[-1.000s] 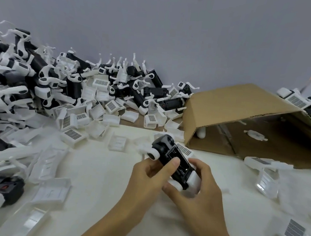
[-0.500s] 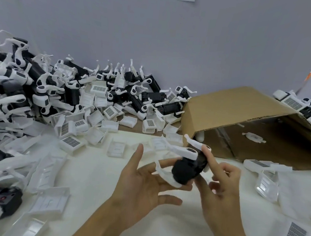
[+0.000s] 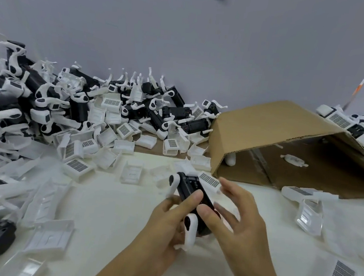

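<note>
A small black device (image 3: 190, 190) with white end caps is held above the white table (image 3: 109, 208), in the lower middle of the head view. My left hand (image 3: 166, 231) grips it from below and the left, thumb laid across its black top face. My right hand (image 3: 238, 220) is beside it on the right, thumb touching the black body, the other fingers spread and fairly straight. One white cap (image 3: 189, 228) points down toward me, another (image 3: 174, 182) points away.
A large heap of black-and-white devices and white plastic covers (image 3: 86, 116) fills the left and back. A cardboard box (image 3: 287, 133) lies on its side at the right. More white parts (image 3: 308, 212) lie at the right and lower right.
The device has been turned from lying across my open left palm to black face up. My left hand has closed round it and my right fingers have loosened and spread.
</note>
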The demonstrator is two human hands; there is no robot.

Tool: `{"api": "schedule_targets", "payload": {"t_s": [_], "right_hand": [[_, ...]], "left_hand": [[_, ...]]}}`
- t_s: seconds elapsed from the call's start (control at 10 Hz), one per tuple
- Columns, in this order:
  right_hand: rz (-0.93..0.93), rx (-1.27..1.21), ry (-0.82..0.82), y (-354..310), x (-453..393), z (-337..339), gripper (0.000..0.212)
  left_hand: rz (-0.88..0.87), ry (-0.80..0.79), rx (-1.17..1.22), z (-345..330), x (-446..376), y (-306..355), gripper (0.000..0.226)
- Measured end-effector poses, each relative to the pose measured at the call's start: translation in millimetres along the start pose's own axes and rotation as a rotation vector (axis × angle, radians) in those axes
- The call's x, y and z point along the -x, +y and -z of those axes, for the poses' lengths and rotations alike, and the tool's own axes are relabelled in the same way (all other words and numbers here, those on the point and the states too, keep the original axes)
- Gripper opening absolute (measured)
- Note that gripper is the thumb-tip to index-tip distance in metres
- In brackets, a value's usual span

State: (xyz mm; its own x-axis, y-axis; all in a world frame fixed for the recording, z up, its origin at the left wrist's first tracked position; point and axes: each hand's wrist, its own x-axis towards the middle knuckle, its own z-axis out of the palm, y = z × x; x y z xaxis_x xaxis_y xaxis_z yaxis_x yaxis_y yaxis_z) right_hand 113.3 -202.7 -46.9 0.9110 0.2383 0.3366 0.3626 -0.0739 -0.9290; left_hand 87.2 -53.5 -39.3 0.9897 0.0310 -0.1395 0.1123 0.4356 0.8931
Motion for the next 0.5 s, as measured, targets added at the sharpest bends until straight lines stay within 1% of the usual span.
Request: {"api": "schedule_targets", "payload": {"t_s": [0.1, 0.2, 0.3, 0.4, 0.5], "right_hand": [[-0.112, 0.162, -0.027, 0, 0, -5, 0.087], [-0.019, 0.264, -0.051, -3, 7, -15, 0.06], [0.052, 0.31, 0.04, -7, 7, -13, 0.046], [0.067, 0.265, 0.008, -11, 8, -8, 0.043], [-0.093, 0.085, -0.059, -15, 10, -9, 0.045]], "left_hand": [[-0.083, -0.01, 0.0, 5, -3, -3, 0.095], [-0.124, -0.033, -0.061, 5, -2, 2, 0.088], [-0.202, -0.015, -0.092, 4, -2, 0, 0.092], [-0.229, -0.026, -0.154, 4, -2, 2, 0.093], [-0.242, 0.01, -0.126, 13, -10, 2, 0.079]]}}
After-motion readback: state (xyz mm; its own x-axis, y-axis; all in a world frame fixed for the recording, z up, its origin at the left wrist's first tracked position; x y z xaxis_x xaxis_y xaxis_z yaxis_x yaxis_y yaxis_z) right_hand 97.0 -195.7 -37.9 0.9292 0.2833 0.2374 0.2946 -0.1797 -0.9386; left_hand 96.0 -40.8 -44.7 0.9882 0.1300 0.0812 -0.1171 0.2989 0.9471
